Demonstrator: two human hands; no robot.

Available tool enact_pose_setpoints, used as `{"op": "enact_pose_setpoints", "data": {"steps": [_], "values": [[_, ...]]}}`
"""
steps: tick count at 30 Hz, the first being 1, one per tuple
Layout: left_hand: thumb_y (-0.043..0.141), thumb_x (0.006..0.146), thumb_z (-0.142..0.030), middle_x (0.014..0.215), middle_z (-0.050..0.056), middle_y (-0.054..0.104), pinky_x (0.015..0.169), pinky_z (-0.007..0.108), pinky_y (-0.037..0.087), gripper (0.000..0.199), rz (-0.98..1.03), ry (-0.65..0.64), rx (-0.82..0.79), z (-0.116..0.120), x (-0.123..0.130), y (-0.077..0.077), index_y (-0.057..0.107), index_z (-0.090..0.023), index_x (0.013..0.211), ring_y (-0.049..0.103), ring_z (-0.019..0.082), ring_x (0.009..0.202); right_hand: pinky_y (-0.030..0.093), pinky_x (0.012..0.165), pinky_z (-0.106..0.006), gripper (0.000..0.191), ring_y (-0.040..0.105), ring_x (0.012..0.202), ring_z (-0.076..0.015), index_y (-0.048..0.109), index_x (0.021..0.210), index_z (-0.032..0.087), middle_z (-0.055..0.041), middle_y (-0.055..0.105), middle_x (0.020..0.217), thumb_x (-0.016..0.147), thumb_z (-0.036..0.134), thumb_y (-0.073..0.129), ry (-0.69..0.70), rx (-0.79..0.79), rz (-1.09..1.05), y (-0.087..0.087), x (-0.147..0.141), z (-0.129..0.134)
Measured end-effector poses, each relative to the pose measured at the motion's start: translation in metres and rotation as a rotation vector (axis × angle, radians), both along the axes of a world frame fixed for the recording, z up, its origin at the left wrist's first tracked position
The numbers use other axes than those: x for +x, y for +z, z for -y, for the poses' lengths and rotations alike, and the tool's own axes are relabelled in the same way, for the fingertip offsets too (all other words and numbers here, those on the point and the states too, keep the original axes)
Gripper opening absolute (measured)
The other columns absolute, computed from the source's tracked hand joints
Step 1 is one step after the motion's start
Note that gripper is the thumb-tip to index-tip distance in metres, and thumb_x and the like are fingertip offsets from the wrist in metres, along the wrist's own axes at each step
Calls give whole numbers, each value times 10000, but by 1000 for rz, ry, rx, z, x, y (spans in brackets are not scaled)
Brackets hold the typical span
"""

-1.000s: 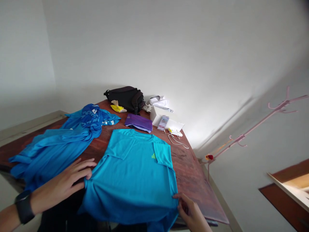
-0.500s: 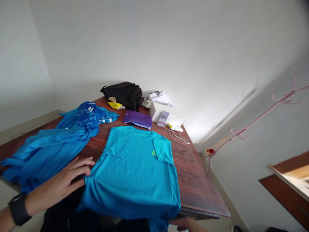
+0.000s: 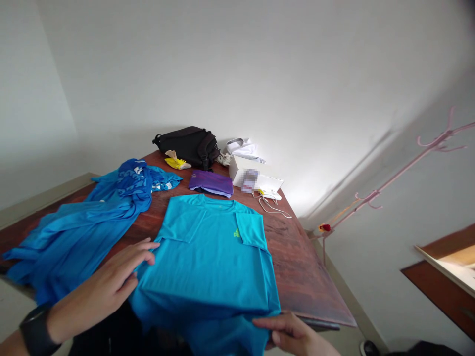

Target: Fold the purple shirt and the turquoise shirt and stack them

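Observation:
A turquoise T-shirt (image 3: 208, 257) lies front up on the table, its neck toward the wall and both sleeves folded in over the front. A small green print shows on its chest. My left hand (image 3: 115, 272), with a black watch (image 3: 39, 329) on the wrist, grips the shirt's left edge between curled fingers and thumb. At the lower right corner, my right hand (image 3: 293, 333) pinches the fabric, index finger on top. The lower part of the shirt bends in a crease between my hands and hangs past the table's near edge.
On the wooden table (image 3: 304, 277) are a heap of blue clothes (image 3: 92, 212), a folded purple garment (image 3: 211, 183), a black bag (image 3: 185, 143), a yellow packet (image 3: 176, 162), a white box (image 3: 239, 168) and a white cord (image 3: 274, 210). A pink coat rack (image 3: 404, 170) stands right.
My right hand has risen from below the table edge, bringing the shirt's lower right corner up. My left hand has moved up and right along the shirt's left edge.

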State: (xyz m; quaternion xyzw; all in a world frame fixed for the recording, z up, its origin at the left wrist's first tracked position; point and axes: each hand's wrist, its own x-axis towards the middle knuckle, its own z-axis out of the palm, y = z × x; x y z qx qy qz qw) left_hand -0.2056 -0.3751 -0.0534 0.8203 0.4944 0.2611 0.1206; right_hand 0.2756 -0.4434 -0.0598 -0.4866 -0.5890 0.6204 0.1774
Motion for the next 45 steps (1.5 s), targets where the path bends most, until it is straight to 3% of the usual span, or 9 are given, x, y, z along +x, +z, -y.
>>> {"op": "enact_pose_setpoints", "data": {"steps": [5, 11, 14, 17, 20, 24, 29, 35, 45], "values": [[505, 965, -335, 1123, 3, 716, 887, 234, 542, 183, 185, -150, -205, 35, 105, 11, 623, -309, 1102, 686, 183, 1025, 479, 987, -495, 598, 659, 1118, -295, 574, 1392, 238, -121, 703, 1134, 854, 456, 719, -173, -129, -469, 6, -35, -29], [800, 736, -413, 1338, 89, 635, 940, 351, 558, 760, 296, -129, -147, 44, 176, -31, 461, -328, 1411, 648, 307, 1155, 485, 980, -524, 638, 519, 1309, -365, 534, 1417, 278, -111, 561, 1389, 824, 350, 758, -260, -159, -759, 15, -71, -39], [660, 858, -327, 1238, 103, 688, 892, 361, 564, 516, 311, -52, -146, 31, 177, -32, 515, -279, 1352, 681, 286, 1078, 449, 1022, -533, 680, 456, 1366, -369, 516, 1430, 276, -116, 493, 1475, 807, 366, 771, -270, -142, -797, 16, -78, -39], [535, 935, -326, 1073, 87, 732, 830, 327, 556, 240, 333, -24, -173, 19, 169, -17, 633, -245, 1138, 698, 251, 972, 391, 1077, -534, 729, 389, 1418, -354, 476, 1455, 292, -103, 406, 1551, 799, 398, 775, -281, -96, -772, 17, -80, -38], [526, 946, -381, 981, 60, 732, 815, 286, 539, 213, 402, -14, -192, 12, 161, 4, 661, -237, 1027, 687, 222, 919, 398, 1073, -514, 664, 463, 1370, -328, 481, 1447, 281, -116, 452, 1518, 850, 444, 723, -263, -2, -619, 21, -84, -39], [551, 930, -348, 957, 37, 729, 832, 262, 516, 172, 482, -103, -253, 2, 158, 30, 668, -229, 970, 668, 203, 919, 491, 974, -454, 433, 625, 1132, -267, 602, 1310, 250, -121, 666, 1206, 921, 436, 638, -191, 385, -229, 33, -96, -42], [578, 903, -276, 962, 33, 724, 858, 265, 491, 123, 524, -203, -301, -10, 163, 50, 679, -208, 909, 657, 205, 937, 411, 1064, -446, 357, 519, 1237, -280, 647, 1213, 276, -98, 579, 1293, 866, 338, 701, -205, 848, 94, 50, -113, -53], [612, 885, -270, 944, 13, 714, 837, 262, 465, 87, 560, -232, -338, -11, 161, 59, 667, -209, 915, 644, 194, 916, 473, 841, -315, 216, 615, 926, -205, 621, 1019, 214, -34, 662, 963, 842, 295, 714, -162, 742, 179, 60, -123, -63], [619, 883, -264, 938, -5, 635, 840, 262, 450, 132, 674, -235, -401, -7, 154, 54, 518, -218, 954, 608, 176, 923, 347, 636, -223, 152, 475, 716, -118, 653, 863, 181, 38, 549, 748, 868, 330, 683, 0, 642, 156, 74, -136, -67]]}}
